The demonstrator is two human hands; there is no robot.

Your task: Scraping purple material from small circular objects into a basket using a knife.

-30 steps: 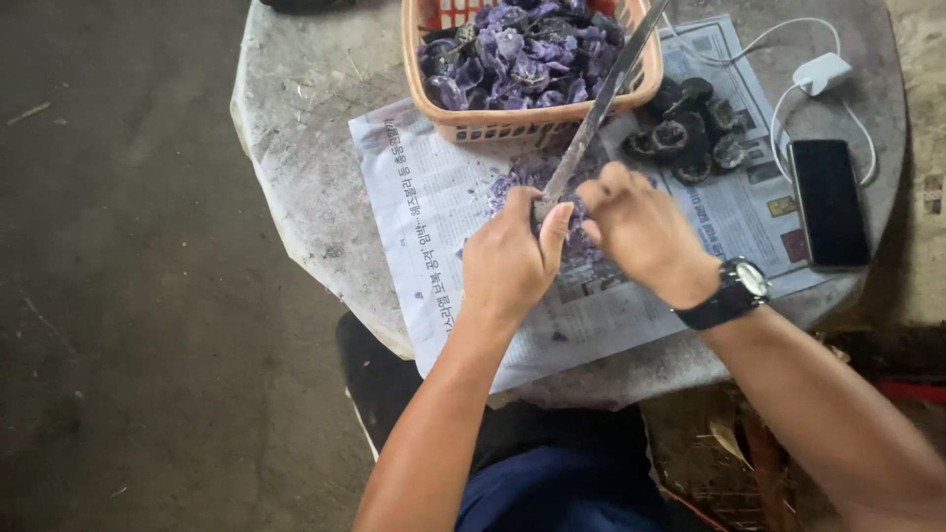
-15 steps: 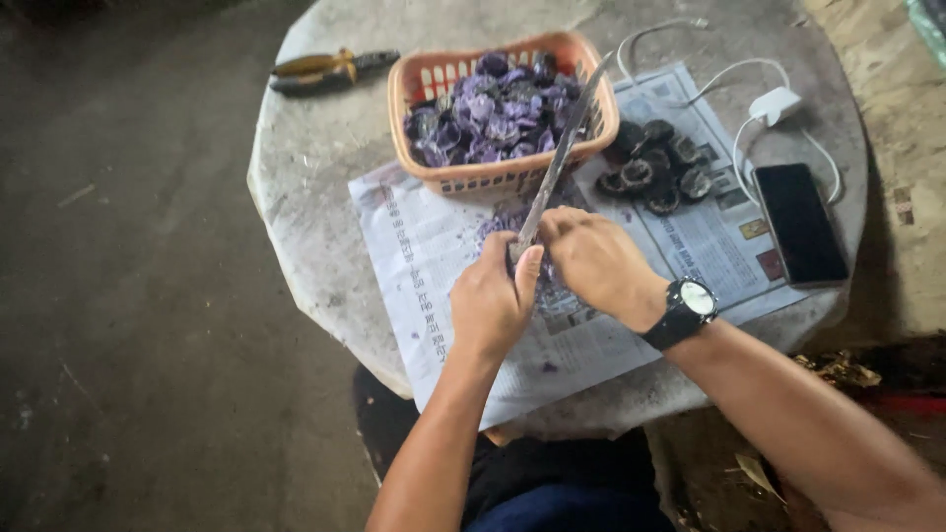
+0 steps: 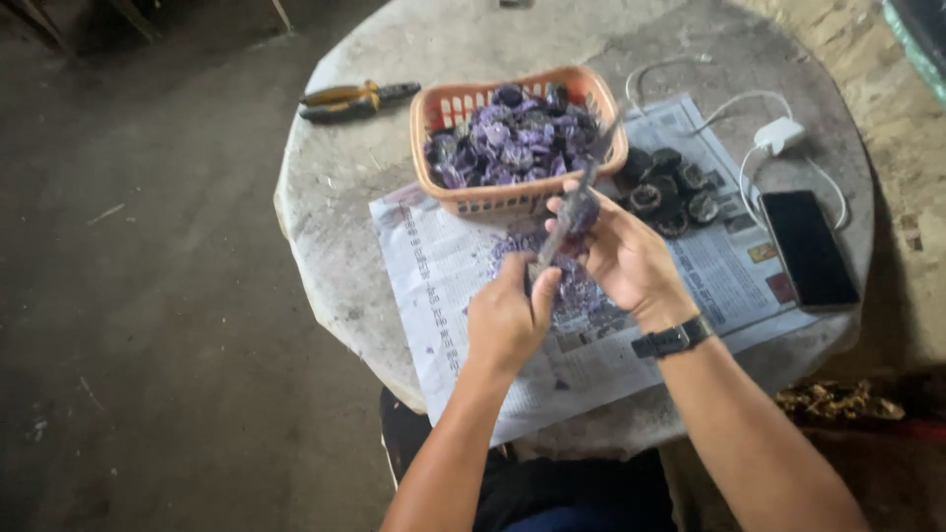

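- Hands meet above the middle of a round, rough grey stone counter (image 3: 335, 227), over a spread sheet of printed newspaper (image 3: 443, 286).
- Left hand (image 3: 507, 317) is clamped around the handle end of a long, narrow metal knife (image 3: 572, 202), whose blade slants up and away toward the basket.
- Right hand (image 3: 623, 258), with a black wristwatch (image 3: 673, 340) on its wrist, has its fingers closed on a small dark purple piece (image 3: 581, 211) held right against the blade.
- Below the hands a loose heap of purple scraps (image 3: 576, 286) lies on the newspaper.
- Beyond the hands stands an orange plastic basket with slotted walls (image 3: 493, 202), filled with purple and dark pieces; its near edge rests on the newspaper.
- Just to the right of the basket, a cluster of round dark halves (image 3: 675, 192) sits on the newspaper.
- Further right, a black smartphone (image 3: 808, 251) lies face up, partly on the paper, near a white charger with its white cable (image 3: 778, 133).
- To the left of the basket, well apart from the hands, yellow-and-black handled pliers (image 3: 355, 99) lie on the bare counter.
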